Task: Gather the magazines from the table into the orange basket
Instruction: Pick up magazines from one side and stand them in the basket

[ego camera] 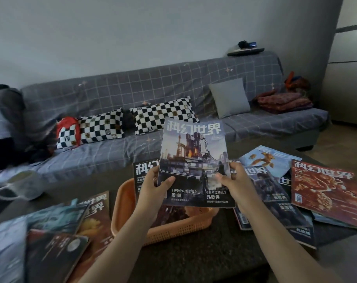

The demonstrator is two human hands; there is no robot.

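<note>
I hold a magazine (194, 158) with a blue-grey industrial cover upright above the orange basket (128, 217). My left hand (153, 188) grips its lower left edge, thumb on the cover. My right hand (234, 184) grips its lower right edge. The basket stands at the table's middle with at least one magazine (143, 170) leaning inside it behind the held one. More magazines lie on the table: a pile on the left (57, 231) and a spread on the right, with a red-covered one (324, 193) on top and a light blue one (269, 160) behind.
A white mug (20, 184) sits at the table's far left. Behind the dark table (204, 252) runs a grey checked sofa (173, 88) with checkered pillows, a grey cushion and folded red cloth. A cabinet stands at the far right.
</note>
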